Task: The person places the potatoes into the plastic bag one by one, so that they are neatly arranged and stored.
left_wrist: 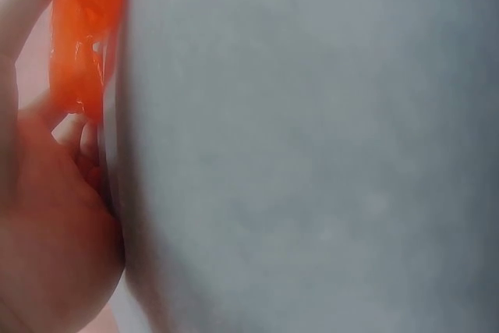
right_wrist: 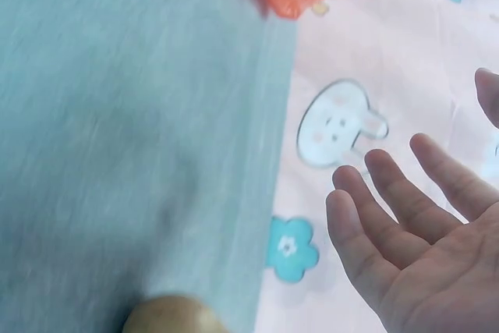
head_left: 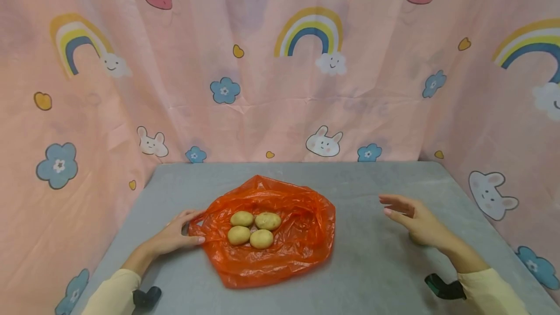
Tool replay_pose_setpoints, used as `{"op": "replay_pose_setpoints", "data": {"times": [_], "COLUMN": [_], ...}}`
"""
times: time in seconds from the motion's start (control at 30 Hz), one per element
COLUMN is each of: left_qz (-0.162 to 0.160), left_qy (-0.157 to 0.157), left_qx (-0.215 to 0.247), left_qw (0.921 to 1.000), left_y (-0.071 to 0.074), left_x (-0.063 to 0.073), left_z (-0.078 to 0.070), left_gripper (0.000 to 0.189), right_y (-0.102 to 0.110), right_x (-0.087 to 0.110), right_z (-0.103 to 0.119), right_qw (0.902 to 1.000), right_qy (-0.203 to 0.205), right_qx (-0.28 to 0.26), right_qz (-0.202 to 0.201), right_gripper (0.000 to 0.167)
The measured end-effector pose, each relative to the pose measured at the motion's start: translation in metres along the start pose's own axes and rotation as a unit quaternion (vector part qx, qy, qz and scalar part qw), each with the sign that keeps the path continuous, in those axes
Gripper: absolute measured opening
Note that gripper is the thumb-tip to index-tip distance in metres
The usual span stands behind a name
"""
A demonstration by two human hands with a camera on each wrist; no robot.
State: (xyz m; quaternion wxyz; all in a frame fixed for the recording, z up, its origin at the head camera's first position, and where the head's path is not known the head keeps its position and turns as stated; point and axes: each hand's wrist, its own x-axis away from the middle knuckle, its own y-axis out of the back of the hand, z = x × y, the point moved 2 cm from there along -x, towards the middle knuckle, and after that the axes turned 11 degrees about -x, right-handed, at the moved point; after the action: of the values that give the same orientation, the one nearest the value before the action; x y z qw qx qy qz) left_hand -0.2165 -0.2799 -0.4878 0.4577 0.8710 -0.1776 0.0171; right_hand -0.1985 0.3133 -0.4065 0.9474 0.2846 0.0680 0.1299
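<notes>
An orange plastic bag [head_left: 302, 256] lies spread on the grey table, with several potatoes [head_left: 261, 239] grouped on it. At the bag's left edge, my left hand [head_left: 172, 235] holds the crumpled plastic between thumb and fingers. The left wrist view shows orange film [left_wrist: 90, 37] between the digits, with some fingertips hidden. My right hand [head_left: 420, 220] is raised over the table, right of the bag, its fingers [right_wrist: 401, 200] apart and loosely bent around nothing. Below that hand a single potato [right_wrist: 175, 317] rests on the table, mostly hidden in the head view.
The grey table [head_left: 363, 276] stretches out around the bag. A pink curtain [head_left: 262, 125] printed with rainbows, rabbits and flowers rises behind the table and along both sides. Dark wrist-worn devices [head_left: 444, 287] sit by both cream sleeves.
</notes>
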Motion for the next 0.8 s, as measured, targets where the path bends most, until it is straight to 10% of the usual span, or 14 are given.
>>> {"op": "replay_pose_setpoints", "data": {"times": [0.8], "left_qz": [0.002], "left_qy": [0.003], "left_qx": [0.005], "left_qw": [1.0000], "left_y": [-0.001], "left_x": [0.000], "left_z": [0.000], "left_gripper": [0.083], "right_y": [0.046], "right_x": [0.022], "right_z": [-0.052], "right_qw": [0.9965], "right_qy": [-0.078], "right_qx": [0.024], "right_qz": [-0.016], "right_gripper": [0.054]}}
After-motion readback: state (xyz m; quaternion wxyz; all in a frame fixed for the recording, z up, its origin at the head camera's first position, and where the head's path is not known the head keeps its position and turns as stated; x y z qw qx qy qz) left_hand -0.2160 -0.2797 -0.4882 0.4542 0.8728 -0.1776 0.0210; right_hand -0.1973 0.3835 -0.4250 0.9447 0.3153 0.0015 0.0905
